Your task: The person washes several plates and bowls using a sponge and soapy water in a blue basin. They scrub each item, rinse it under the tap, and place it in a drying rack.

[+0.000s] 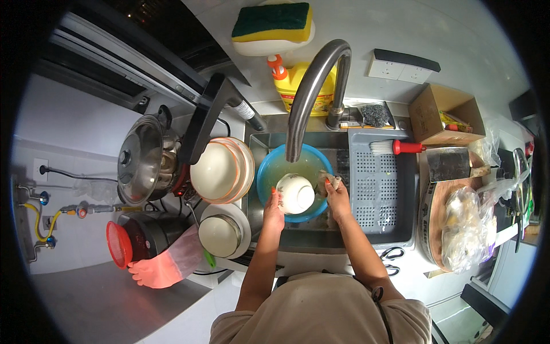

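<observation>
My left hand (274, 211) grips a white bowl (296, 194) with a floral pattern by its left side. The bowl is tipped over, its foot ring facing up, above a blue plastic basin (261, 185) of cloudy water. At the basin's right rim my right hand (339, 199) pinches a crumpled brownish cloth (328, 180), apart from the bowl. The basin stands in a stainless steel sink (258, 144). A curved metal faucet (307, 96) arches over it, its spout end just above the bowl.
Stacked bowls and plates (217, 172) crowd the left counter, near a lidded pot (139, 159) and pink rubber gloves (161, 266). A grey perforated drain basket (378, 193) holds a red-handled brush (406, 147). Further right lie a cleaver (449, 164), a round cutting board (436, 223) and scissors (392, 254).
</observation>
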`<state>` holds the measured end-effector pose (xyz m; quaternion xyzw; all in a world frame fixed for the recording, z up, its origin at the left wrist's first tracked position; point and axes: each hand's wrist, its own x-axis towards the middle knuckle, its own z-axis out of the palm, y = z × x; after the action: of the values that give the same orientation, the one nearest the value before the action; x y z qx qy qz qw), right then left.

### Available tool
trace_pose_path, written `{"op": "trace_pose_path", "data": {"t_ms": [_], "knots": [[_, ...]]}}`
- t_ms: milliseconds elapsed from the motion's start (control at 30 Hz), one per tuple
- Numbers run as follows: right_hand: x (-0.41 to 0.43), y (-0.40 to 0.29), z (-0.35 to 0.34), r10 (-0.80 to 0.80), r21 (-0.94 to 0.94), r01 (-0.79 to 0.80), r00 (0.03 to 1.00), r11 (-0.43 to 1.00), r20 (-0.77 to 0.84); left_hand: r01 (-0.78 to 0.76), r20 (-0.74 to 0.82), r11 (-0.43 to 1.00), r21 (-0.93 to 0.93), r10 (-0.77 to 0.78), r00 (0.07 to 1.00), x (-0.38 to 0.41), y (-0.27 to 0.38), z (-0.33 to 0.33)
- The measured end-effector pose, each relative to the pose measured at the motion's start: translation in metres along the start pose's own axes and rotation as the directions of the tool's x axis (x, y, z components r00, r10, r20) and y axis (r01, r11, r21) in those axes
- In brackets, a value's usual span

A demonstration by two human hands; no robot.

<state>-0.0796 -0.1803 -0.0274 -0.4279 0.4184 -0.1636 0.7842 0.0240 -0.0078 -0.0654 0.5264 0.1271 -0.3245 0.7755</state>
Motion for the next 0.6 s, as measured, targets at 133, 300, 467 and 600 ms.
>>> {"op": "trace_pose_path", "data": {"t_ms": [133,300,467,600], "knots": [[0.002,-0.003,-0.002,0.106,0.065,-0.113,0.988,0.991,0.110,0.078,0.102,0.977,-0.199,-0.059,0.993,-0.019,0.030,0.028],[-0.010,-0.010,0.005,0.203,0.256,-0.295,0.922,0.921,0.330,0.174,0.188,0.940,-0.295,-0.121,0.975,-0.011,0.032,0.022],[-0.024,-0.017,0.008,0.234,0.270,-0.398,0.843,0.877,0.485,0.187,0.180,0.965,-0.182,-0.154,0.972,0.006,0.010,-0.005],[-0.032,0.000,0.017,-0.097,-0.090,0.143,0.915,0.986,0.391,0.329,-0.032,0.933,0.143,-0.328,0.944,-0.031,0.040,0.039]]}}
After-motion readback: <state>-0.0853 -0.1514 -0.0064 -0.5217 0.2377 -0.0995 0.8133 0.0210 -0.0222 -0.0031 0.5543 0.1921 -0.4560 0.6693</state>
